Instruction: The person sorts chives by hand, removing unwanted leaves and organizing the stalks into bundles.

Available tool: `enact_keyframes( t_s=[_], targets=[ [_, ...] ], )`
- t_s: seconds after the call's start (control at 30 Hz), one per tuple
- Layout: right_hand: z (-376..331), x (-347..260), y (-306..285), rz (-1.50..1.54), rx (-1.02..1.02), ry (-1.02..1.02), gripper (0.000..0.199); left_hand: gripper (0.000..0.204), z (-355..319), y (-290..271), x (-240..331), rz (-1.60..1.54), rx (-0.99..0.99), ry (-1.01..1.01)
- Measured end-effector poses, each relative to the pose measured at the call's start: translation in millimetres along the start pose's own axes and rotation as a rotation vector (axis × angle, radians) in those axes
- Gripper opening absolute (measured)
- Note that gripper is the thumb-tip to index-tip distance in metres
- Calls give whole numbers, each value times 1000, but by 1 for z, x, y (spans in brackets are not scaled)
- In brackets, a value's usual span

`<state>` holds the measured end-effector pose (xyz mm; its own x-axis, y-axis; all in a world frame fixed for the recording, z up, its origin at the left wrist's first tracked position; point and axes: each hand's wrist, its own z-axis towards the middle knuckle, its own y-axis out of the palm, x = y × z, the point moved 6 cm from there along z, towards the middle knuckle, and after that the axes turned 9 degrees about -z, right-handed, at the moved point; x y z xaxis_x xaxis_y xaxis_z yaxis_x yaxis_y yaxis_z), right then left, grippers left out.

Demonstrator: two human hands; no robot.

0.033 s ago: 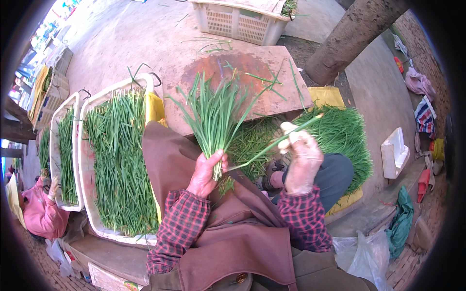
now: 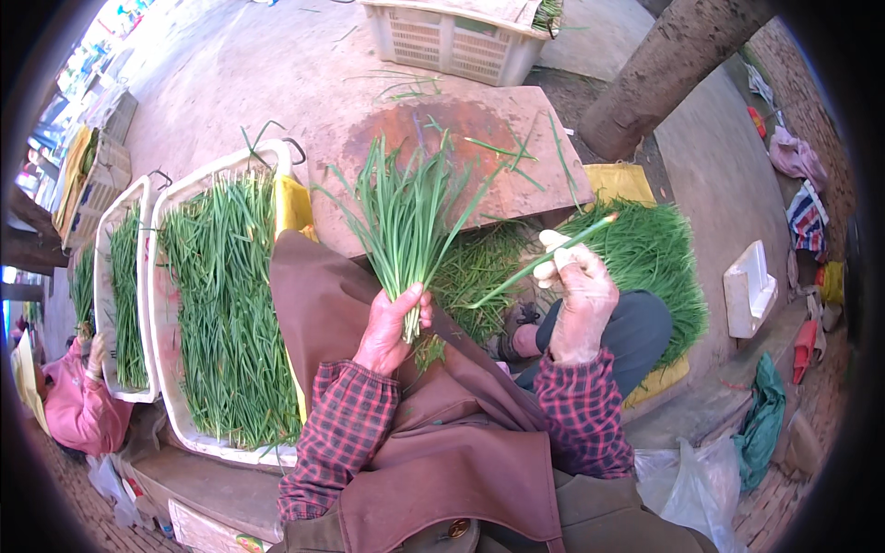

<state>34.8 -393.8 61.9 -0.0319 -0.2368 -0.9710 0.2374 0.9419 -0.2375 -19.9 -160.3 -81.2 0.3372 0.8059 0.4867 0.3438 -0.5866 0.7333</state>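
Note:
In front of me, my left hand [image 2: 395, 330] is closed round the pale lower ends of a bunch of green chives [image 2: 410, 221], whose leaves fan upward. To its right, my right hand [image 2: 581, 300] pinches a single chive stalk [image 2: 544, 261]. That stalk slants up to the right, its lower end apart from the bunch. White coverings wrap some of the right fingers. Beneath and between the hands lies a heap of loose chive scraps [image 2: 479, 272]. A large pile of chives [image 2: 645, 267] rests on yellow sacking beyond my right hand.
White crates [image 2: 159, 304] packed with chives stand at the left, beside a person in a pink top [image 2: 88, 410]. A stained board [image 2: 341, 170] lies ahead, near a tree trunk [image 2: 664, 83]. Farther off is another crate [image 2: 447, 46]. A white foam box [image 2: 749, 290] sits right.
My right hand has shifted slightly right with the stalk, drawing its lower end away from my left hand. The left hand and its bunch have hardly moved.

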Motion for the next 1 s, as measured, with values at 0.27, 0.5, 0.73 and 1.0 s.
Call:
enact_keyframes(
  t_s=[0.27,0.5,0.73,1.0],
  targets=[
    [-46,103,98,50,-601,368,80,25,-7,27,29,622,19,293],
    [-13,77,138,615,-585,510,35,53,-15,61,24,1815,54,563],
    [8,87,110,871,-518,533,42,86,-42,75,29,1337,-314,549],
    [10,90,102,939,-562,501,46,37,-55,44,38,1002,-214,235]
  ],
)
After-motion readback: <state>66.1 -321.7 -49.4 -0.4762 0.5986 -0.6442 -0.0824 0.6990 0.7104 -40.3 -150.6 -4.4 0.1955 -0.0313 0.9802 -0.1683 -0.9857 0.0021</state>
